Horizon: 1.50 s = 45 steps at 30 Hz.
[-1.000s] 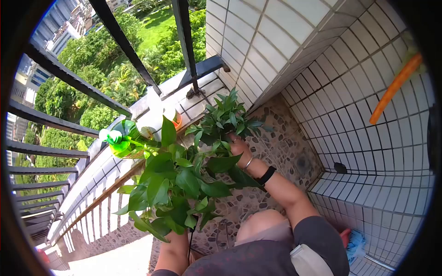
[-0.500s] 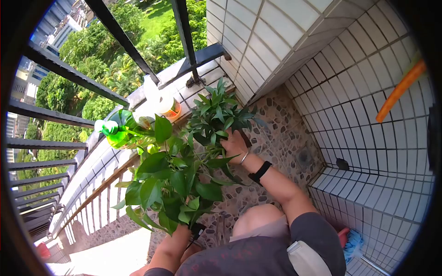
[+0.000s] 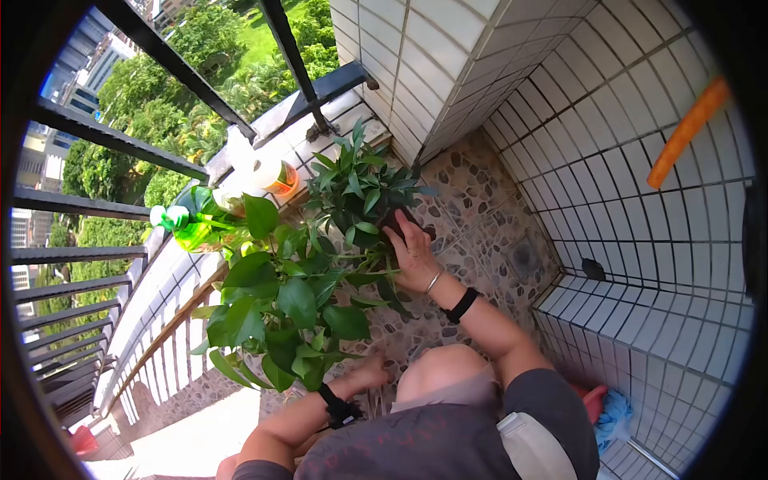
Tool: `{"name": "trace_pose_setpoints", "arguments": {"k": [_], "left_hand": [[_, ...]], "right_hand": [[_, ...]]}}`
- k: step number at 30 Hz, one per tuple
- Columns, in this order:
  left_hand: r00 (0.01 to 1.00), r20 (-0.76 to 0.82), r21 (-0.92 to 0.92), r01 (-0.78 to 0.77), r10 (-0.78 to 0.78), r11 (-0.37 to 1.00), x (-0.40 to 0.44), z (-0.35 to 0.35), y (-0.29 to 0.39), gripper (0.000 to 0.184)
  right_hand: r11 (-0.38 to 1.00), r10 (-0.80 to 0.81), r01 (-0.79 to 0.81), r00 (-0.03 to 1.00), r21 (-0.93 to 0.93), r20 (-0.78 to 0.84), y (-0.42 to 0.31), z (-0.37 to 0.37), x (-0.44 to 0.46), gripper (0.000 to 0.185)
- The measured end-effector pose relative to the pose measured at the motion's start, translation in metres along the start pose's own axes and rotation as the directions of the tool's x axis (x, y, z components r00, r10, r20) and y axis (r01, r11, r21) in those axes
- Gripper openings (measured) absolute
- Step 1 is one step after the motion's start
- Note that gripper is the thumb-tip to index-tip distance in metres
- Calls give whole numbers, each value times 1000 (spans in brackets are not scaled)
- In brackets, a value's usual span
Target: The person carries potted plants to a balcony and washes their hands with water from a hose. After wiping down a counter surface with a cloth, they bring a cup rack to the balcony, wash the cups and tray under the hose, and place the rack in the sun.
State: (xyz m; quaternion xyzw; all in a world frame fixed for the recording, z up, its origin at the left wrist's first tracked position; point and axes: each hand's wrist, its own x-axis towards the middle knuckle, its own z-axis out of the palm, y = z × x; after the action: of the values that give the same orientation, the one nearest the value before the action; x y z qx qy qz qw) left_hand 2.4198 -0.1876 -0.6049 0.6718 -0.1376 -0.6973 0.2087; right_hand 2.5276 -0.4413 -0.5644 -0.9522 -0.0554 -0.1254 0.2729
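My right hand (image 3: 413, 258) is open, its fingers stretched out against the dark pot (image 3: 412, 225) of a small bushy plant (image 3: 360, 186). Leaves cover most of that pot. A larger broad-leaved plant (image 3: 280, 308) stands nearer to me, its container hidden under the foliage. Just beyond its lower right leaves, low over the floor, is my left hand (image 3: 370, 373). It appears apart from the leaves, and its fingers are too unclear to read.
On the tiled ledge by the black railing (image 3: 120, 142) stand a green spray bottle (image 3: 192, 224) and a white container with an orange label (image 3: 280, 180). Pebble-patterned floor (image 3: 472, 192) runs to the tiled wall (image 3: 608, 152). An orange bar (image 3: 688, 132) juts in at right.
My left hand has come out from under the large plant's leaves, moving right. My right hand has shifted right, out of the foliage onto the pot's side. The view has shifted slightly.
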Motion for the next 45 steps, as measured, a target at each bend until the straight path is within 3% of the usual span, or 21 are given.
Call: {"name": "trace_pose_setpoints", "arguments": {"k": [1,5,6,9,11,13,14,16,18,20,21,23,25,27,29,31,32,35,40,43,45], "left_hand": [[967,-101,41,-232,235,972,-9,4,8,53],[923,209,131,-355,324,926,-40,-23,80,39],[913,126,67,-398,388,915,-50,-32,108,37],[712,-222,49,-674,666,737,-42,-41,144,30],[668,-458,-22,-669,587,743,-48,-47,186,28],[435,-698,12,-787,569,617,-39,-46,215,37],[311,-760,142,-778,571,612,-35,-49,228,45],[275,-709,123,-858,649,499,-51,-59,259,46],[243,-657,82,-918,714,388,-59,-68,276,43],[482,-225,-109,-876,847,469,-57,-83,274,39],[470,-205,-93,-883,859,461,-64,-85,280,39],[535,-408,-338,-842,740,422,-83,-87,296,33],[628,-321,-218,-777,708,590,-114,-102,315,34],[522,-278,23,-835,806,549,-135,-107,326,39],[768,-234,39,-605,596,795,-163,-128,337,26],[190,-212,563,-778,959,279,-173,-146,340,23],[360,-308,311,-837,880,451,-183,-146,343,21],[707,-397,-300,-702,585,646,-215,-140,348,24],[776,-359,-168,-600,519,782,-296,-124,357,20],[670,-428,130,-618,606,775,-318,-121,337,27],[637,-461,153,-629,618,762,-343,-115,332,33]], "right_hand": [[997,76,-75,996,-31,45,-1,-7,-8,69],[854,238,-178,969,-489,64,35,7,-42,39],[851,245,-185,968,-491,60,40,-4,-47,39],[895,432,-410,895,-174,113,44,-53,-50,21],[769,575,-575,813,279,90,44,-88,-46,31],[728,599,-589,795,350,93,33,-128,-40,44],[587,620,-603,764,540,180,29,-144,-40,46],[292,582,-557,749,778,317,8,-183,-33,52],[238,589,-535,743,810,317,-13,-223,-27,51],[122,586,-480,741,868,327,-20,-249,-30,42],[136,595,-461,746,877,300,-17,-257,-33,42],[907,409,-339,848,250,-336,-8,-272,-40,29],[878,477,-424,807,222,-347,-16,-299,-37,20],[510,842,-693,524,510,-130,-26,-310,-27,22],[466,863,-681,492,565,-118,-33,-306,-15,22],[816,528,-572,673,89,-518,-38,-315,1,20],[814,443,-580,665,-42,-602,-48,-327,8,19],[748,661,-574,607,332,-440,-96,-391,27,22],[856,237,-506,562,-103,-793,-157,-550,112,35],[766,287,-621,565,-169,-774,-155,-615,164,44],[528,362,-750,622,-398,-694,-131,-627,184,52]]}}
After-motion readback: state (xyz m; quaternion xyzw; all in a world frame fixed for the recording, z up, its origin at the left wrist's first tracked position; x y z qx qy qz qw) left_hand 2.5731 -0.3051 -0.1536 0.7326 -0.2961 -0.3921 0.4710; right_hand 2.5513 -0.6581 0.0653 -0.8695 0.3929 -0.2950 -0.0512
